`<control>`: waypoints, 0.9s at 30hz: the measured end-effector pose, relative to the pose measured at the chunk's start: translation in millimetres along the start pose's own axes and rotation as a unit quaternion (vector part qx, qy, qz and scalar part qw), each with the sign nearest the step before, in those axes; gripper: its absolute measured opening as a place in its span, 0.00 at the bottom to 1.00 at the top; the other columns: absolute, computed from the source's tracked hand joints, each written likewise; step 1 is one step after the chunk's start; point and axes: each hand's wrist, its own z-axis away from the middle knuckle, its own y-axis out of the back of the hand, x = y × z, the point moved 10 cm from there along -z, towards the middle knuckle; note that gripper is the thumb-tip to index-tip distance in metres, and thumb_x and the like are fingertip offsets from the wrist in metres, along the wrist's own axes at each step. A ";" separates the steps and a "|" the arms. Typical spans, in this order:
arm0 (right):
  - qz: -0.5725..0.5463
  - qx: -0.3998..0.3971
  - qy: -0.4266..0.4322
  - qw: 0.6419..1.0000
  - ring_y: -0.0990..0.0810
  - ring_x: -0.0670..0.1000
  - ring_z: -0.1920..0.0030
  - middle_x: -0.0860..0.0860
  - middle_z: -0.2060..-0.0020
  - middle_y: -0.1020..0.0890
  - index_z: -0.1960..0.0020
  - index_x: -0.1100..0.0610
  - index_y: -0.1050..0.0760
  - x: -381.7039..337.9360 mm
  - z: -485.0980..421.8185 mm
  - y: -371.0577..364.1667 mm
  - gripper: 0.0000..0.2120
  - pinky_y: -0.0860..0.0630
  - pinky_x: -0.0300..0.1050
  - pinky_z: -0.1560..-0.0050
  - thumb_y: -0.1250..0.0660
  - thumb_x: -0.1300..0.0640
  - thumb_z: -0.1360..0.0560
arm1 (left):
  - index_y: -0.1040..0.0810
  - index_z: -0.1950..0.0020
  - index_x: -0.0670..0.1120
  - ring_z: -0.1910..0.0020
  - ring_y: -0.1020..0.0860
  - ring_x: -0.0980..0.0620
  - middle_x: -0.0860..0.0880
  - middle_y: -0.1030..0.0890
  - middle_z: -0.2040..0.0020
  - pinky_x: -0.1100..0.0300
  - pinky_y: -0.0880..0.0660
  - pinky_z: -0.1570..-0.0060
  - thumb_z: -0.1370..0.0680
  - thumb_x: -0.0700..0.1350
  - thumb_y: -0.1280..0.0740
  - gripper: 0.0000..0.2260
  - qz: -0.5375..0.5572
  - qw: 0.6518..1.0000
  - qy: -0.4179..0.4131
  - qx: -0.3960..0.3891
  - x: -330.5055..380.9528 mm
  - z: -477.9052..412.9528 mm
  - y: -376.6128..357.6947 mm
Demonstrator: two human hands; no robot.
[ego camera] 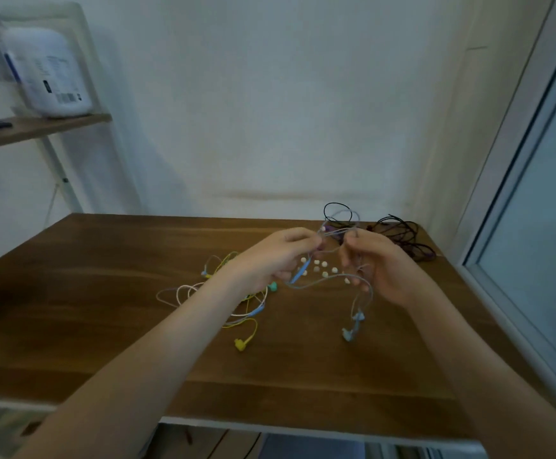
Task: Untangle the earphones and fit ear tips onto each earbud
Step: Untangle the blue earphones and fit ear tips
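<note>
forearms lead to left hand (276,256) and right hand (381,265), each grip pinching the blue cable (319,280) strung sideways between them; earbuds (353,326) hang under the right.

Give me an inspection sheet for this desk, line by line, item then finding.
Surface: brown wooden table.
Job's things: pale blue wired earphones lifted, earbuds hanging down; small white ear tips loose on the table below the hands.
Clutter: nothing seen.
Grips: left hand and right hand each pinch the pale blue cable.
Cables: yellow wired earphones tangled with a pink-white cable; black tangled cables at the far right.
Surroundings: white wall; wooden shelf holding a white box, left; window frame, right.
</note>
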 end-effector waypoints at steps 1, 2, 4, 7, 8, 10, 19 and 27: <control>-0.003 -0.002 -0.006 1.000 0.29 0.49 0.78 0.54 0.68 0.23 0.59 0.59 0.30 5.1 2.6 3.7 0.06 0.36 0.37 0.82 0.38 0.59 0.25 | 0.23 0.41 0.41 0.78 0.42 0.59 0.49 0.20 0.54 0.66 0.47 0.79 0.19 0.48 0.37 0.12 0.004 1.000 0.008 -0.001 -4.6 -0.3 -1.8; -0.005 -0.006 -0.017 1.000 0.30 0.49 0.79 0.54 0.67 0.23 0.57 0.59 0.30 9.6 3.7 5.6 0.04 0.36 0.36 0.83 0.37 0.60 0.25 | 0.23 0.40 0.41 0.78 0.41 0.58 0.50 0.20 0.55 0.66 0.47 0.78 0.20 0.48 0.36 0.13 0.008 1.000 0.014 0.001 -7.9 0.3 -1.1; 0.016 0.003 -0.047 0.999 0.31 0.48 0.80 0.56 0.64 0.21 0.51 0.60 0.28 19.9 7.2 12.4 0.04 0.38 0.35 0.83 0.36 0.61 0.25 | 0.23 0.41 0.41 0.76 0.41 0.58 0.51 0.21 0.57 0.65 0.47 0.77 0.21 0.50 0.35 0.15 0.004 1.000 0.025 0.000 -14.1 1.7 0.1; 0.084 0.019 -0.096 0.992 0.35 0.46 0.80 0.57 0.58 0.19 0.41 0.60 0.29 33.2 13.3 21.2 0.11 0.42 0.37 0.81 0.37 0.63 0.23 | 0.22 0.42 0.42 0.77 0.41 0.57 0.51 0.23 0.62 0.65 0.46 0.78 0.21 0.52 0.35 0.15 -0.031 0.998 0.047 -0.006 -24.0 4.6 4.3; 0.099 0.019 -0.107 0.989 0.35 0.46 0.80 0.56 0.56 0.19 0.39 0.59 0.29 36.2 15.3 22.7 0.13 0.42 0.37 0.81 0.36 0.63 0.23 | 0.22 0.42 0.42 0.77 0.41 0.57 0.51 0.24 0.64 0.64 0.46 0.78 0.21 0.52 0.35 0.15 -0.048 0.997 0.061 -0.004 -29.1 5.2 7.1; 0.116 0.016 -0.127 0.985 0.35 0.45 0.78 0.56 0.51 0.18 0.38 0.56 0.29 41.1 18.7 26.0 0.16 0.41 0.37 0.81 0.34 0.62 0.25 | 0.22 0.42 0.43 0.76 0.41 0.57 0.50 0.28 0.65 0.64 0.45 0.78 0.21 0.53 0.35 0.16 -0.087 0.992 0.095 0.003 -40.4 7.3 12.9; 0.226 -0.045 -0.233 0.945 0.31 0.44 0.71 0.51 0.50 0.19 0.38 0.54 0.27 68.2 29.6 32.0 0.18 0.35 0.35 0.74 0.31 0.60 0.27 | 0.25 0.42 0.45 0.72 0.37 0.55 0.49 0.31 0.65 0.63 0.38 0.74 0.20 0.51 0.35 0.12 -0.165 0.979 0.118 0.032 -54.9 11.4 19.9; 0.204 0.036 -0.213 0.955 0.31 0.48 0.73 0.52 0.69 0.27 0.45 0.63 0.26 67.0 30.4 47.0 0.07 0.34 0.39 0.76 0.40 0.64 0.21 | 0.28 0.40 0.44 0.69 0.27 0.54 0.48 0.26 0.63 0.61 0.27 0.68 0.22 0.44 0.32 0.13 -0.075 0.990 0.042 0.109 -49.0 9.2 39.7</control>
